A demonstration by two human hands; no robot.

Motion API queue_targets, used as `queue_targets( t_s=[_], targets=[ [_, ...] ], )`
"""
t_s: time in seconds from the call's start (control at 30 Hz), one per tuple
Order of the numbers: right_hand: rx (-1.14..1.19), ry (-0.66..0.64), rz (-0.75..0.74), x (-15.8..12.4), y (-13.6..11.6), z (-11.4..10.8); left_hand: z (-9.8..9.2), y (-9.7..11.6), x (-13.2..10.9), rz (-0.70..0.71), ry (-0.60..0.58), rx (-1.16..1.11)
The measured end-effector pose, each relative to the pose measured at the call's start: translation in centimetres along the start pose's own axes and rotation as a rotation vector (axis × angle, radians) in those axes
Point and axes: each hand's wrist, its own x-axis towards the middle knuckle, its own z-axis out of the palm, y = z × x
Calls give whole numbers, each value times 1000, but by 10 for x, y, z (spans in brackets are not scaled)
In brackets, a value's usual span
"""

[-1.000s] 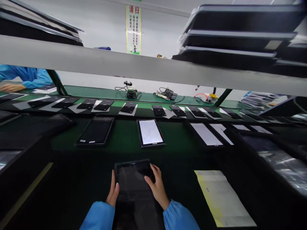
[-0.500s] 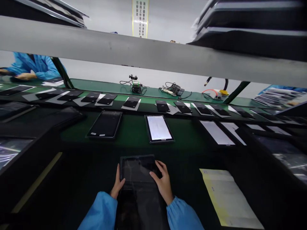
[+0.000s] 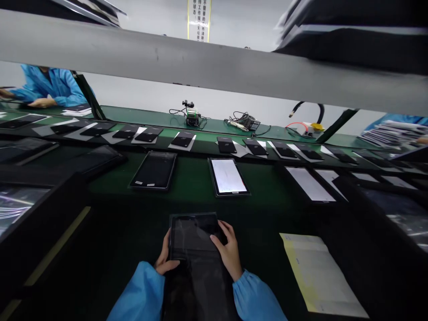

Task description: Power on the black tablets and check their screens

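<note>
A black tablet (image 3: 194, 234) lies low in the middle of the view, its glass reflecting light. My left hand (image 3: 164, 256) grips its left edge, with the fingers curling over the glass. My right hand (image 3: 227, 249) holds the right edge, its fingers spread on the top corner area. Blue sleeves cover both my wrists. Just beyond the tablet lie a lit tablet (image 3: 229, 177) and a dark tablet (image 3: 154, 170), both out of reach of my fingers.
Small black panels on white sheets (image 3: 182, 139) line a green conveyor (image 3: 150, 118). A yellow-edged paper sheet (image 3: 317, 274) lies to my right. A grey shelf beam (image 3: 200, 62) crosses above, under black trays (image 3: 347, 44). A co-worker in blue (image 3: 50, 84) sits at far left.
My left hand has turned inward, its fingers now folded over the tablet's glass. The whole scene has shifted slightly right and up in view.
</note>
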Motion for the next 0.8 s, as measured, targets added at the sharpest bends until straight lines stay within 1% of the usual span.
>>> queue_targets(
  t_s=[0.17,0.33,0.53,0.8],
  targets=[
    [3,-7,5,0,-2,0,-8,-14,2,18,-15,3],
    [8,-17,15,0,-3,0,-11,-18,2,31,-17,21],
    [10,-21,24,-1,-3,0,-10,-15,2,58,-25,45],
    [19,-19,45,0,-5,-1,-2,-3,2,55,-30,90]
  ],
)
